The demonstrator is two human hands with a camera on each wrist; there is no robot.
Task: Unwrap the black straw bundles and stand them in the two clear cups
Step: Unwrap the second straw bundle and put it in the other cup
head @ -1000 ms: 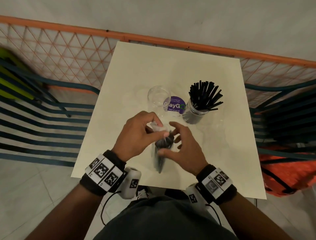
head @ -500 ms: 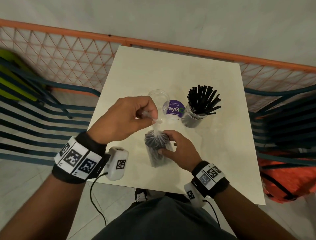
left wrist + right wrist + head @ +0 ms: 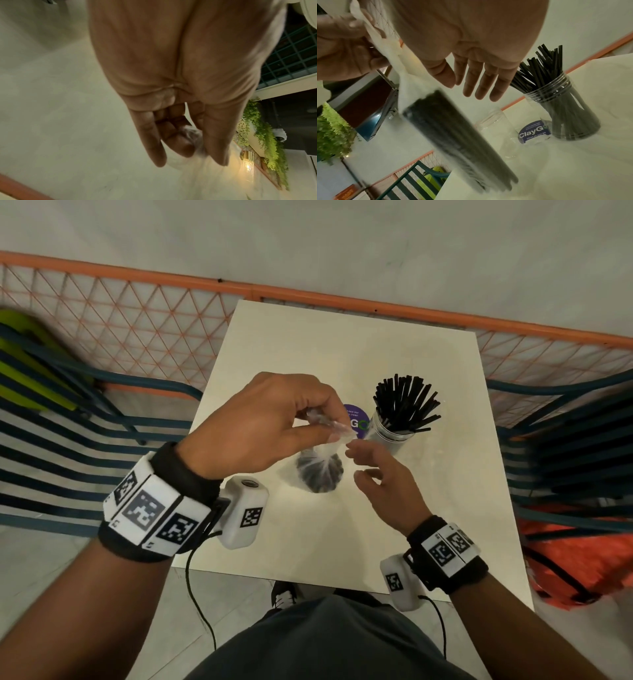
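My left hand [image 3: 327, 424] is raised over the white table [image 3: 342, 347] and pinches the twisted top of a clear plastic wrapper [image 3: 385, 44]. In that wrapper a bundle of black straws [image 3: 320, 474] hangs, its lower end near the table. My right hand [image 3: 359, 463] hovers just right of the bundle, fingers [image 3: 481, 83] straight and holding nothing. One clear cup [image 3: 388, 436] at the right is full of loose black straws [image 3: 404, 402]. The empty clear cup [image 3: 497, 129] stands to its left, hidden behind my left hand in the head view.
A purple round sticker [image 3: 358, 419] lies on the table between the cups. An orange mesh fence [image 3: 137, 320] runs behind the table. Teal slatted chairs [image 3: 68, 446] stand on both sides, and an orange bag [image 3: 568, 556] sits at the right.
My left hand has lifted the wrapped bundle upright by the wrapper's top. My right hand has let go of the bundle and now has its fingers straight beside it.
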